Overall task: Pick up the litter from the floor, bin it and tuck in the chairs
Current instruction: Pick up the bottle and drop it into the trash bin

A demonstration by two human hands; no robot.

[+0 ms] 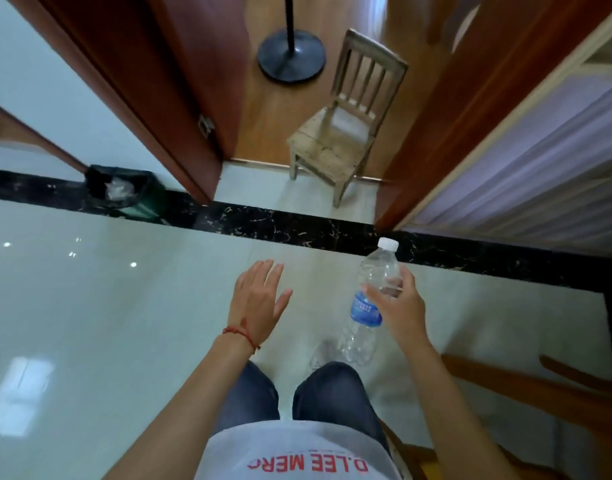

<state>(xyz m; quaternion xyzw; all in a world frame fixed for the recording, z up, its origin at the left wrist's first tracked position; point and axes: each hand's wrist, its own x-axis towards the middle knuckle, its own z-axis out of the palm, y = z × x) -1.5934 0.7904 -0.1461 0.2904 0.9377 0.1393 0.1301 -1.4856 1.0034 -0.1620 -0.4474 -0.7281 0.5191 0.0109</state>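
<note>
My right hand (399, 306) grips an empty clear plastic bottle (368, 299) with a white cap and blue label, held above the pale tiled floor, cap pointing away from me. My left hand (257, 299) is open and holds nothing, fingers spread, a red string on its wrist. A dark bin (124, 192) with a black liner and some clear litter inside stands on the floor at the left, by the wall. A small worn wooden chair (339, 133) stands in the doorway ahead.
Dark red door frames (179, 98) flank the doorway. A black round stand base (290, 57) sits on the wooden floor beyond. A black marble strip (280, 230) crosses the floor. Brown wooden furniture (526, 386) juts in at the lower right.
</note>
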